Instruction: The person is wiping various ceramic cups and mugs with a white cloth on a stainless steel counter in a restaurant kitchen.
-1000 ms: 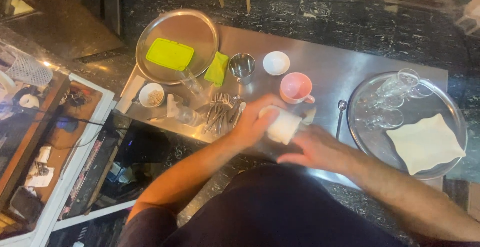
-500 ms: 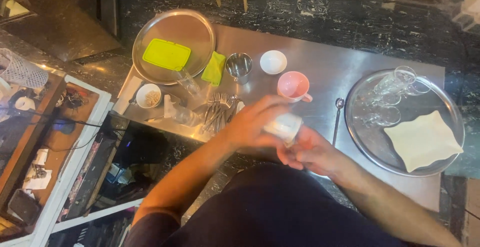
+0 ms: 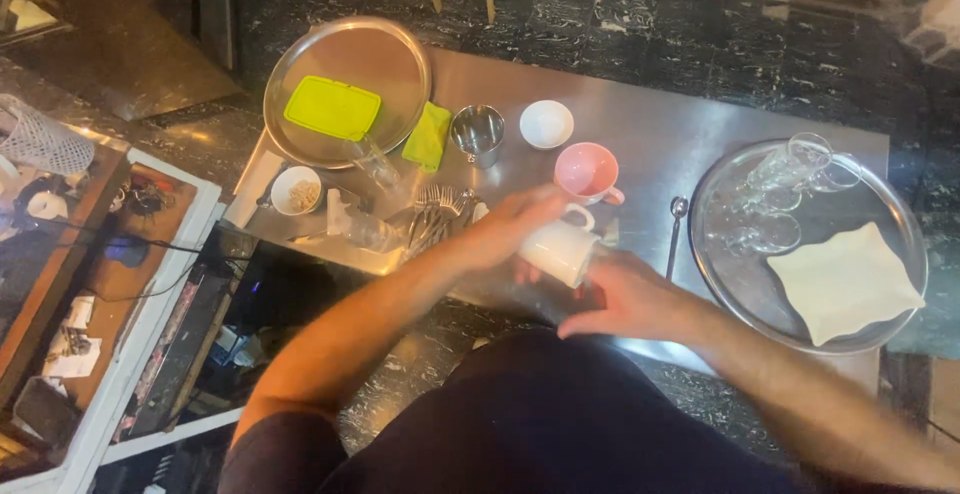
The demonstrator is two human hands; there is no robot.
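While both hands meet at frame centre, the left hand [image 3: 510, 229] grips a tilted white mug [image 3: 558, 251].
Right hand [image 3: 625, 299] touches its base; its inside seems empty; pink cup [image 3: 586, 172] just above.

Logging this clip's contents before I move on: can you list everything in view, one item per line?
white mug: 1, white, held on its side over the table's near edge
pink cup: 1, pink, mid table
white bowl: 1, white, behind the pink cup
steel cup: 1, silver, beside the white bowl
green lid: 1, lime, on left round tray
glasses: several, clear, on right round tray
white square plate: 1, same tray
spoon: 1, silver, mid table
left hand: on the mug
right hand: at the mug's mouth
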